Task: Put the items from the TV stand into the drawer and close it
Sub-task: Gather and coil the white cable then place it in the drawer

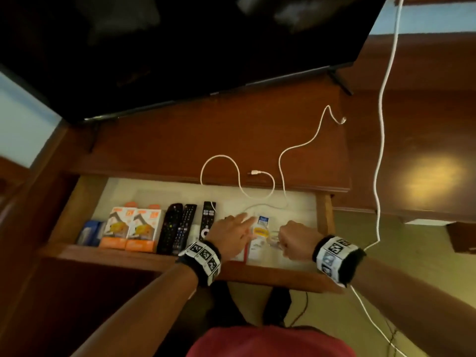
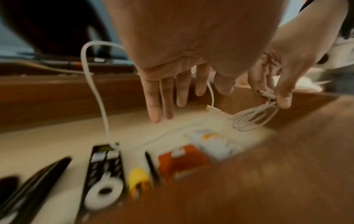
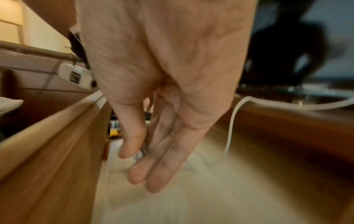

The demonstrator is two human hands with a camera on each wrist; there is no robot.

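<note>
The drawer (image 1: 74, 207) under the TV stand top (image 1: 159, 143) stands pulled out. A white cable (image 1: 296, 148) trails from the stand top down into it. My right hand (image 1: 287, 240) pinches the coiled end of this cable (image 2: 252, 119) between thumb and fingers (image 3: 132, 145), low in the drawer's right part. My left hand (image 1: 234, 228) hovers beside it with fingers straight (image 2: 166, 100), holding nothing. A second white cable loop (image 1: 219, 157) with a plug lies at the stand's front edge and hangs over the drawer.
In the drawer lie three black remotes (image 1: 184, 228), two orange boxes (image 1: 128, 228), a blue pack (image 1: 90, 231) and a white packet (image 1: 261, 229). The TV (image 1: 180, 47) looms over the stand. Another long white cable (image 1: 381, 124) hangs at the right.
</note>
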